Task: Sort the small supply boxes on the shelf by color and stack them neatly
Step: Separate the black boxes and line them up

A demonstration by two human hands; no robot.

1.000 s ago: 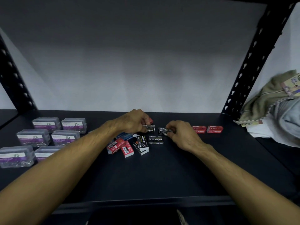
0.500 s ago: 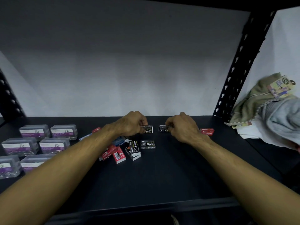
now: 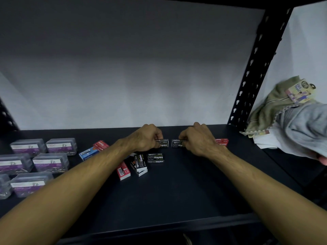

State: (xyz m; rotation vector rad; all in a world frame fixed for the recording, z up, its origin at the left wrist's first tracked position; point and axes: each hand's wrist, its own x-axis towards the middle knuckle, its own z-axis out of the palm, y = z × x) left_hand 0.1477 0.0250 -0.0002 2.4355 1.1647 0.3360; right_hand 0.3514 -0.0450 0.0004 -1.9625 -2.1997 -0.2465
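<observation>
On the dark shelf (image 3: pixel 177 191) my left hand (image 3: pixel 146 138) pinches a black staples box (image 3: pixel 164 143) standing near the back. Beside it my right hand (image 3: pixel 198 140) pinches a second black staples box (image 3: pixel 177 143); a small gap separates the two. In front lies another black staples box (image 3: pixel 155 158) and a tilted pile of black boxes (image 3: pixel 140 164). A red box (image 3: pixel 123 171) lies by the pile, another red box (image 3: pixel 101 145) and a blue box (image 3: pixel 88 153) sit further left. Red boxes (image 3: pixel 222 142) peek out behind my right wrist.
Several clear plastic clip boxes with purple labels (image 3: pixel 51 161) stand in rows at the left. A black perforated upright (image 3: pixel 254 71) rises at the right. Beyond it lies folded cloth with a paper tag (image 3: pixel 299 110). The white back wall is close behind the boxes.
Both hands carried their black boxes toward the back of the shelf and set them side by side. The camera view shifted right, so the red boxes are now mostly hidden by my right wrist.
</observation>
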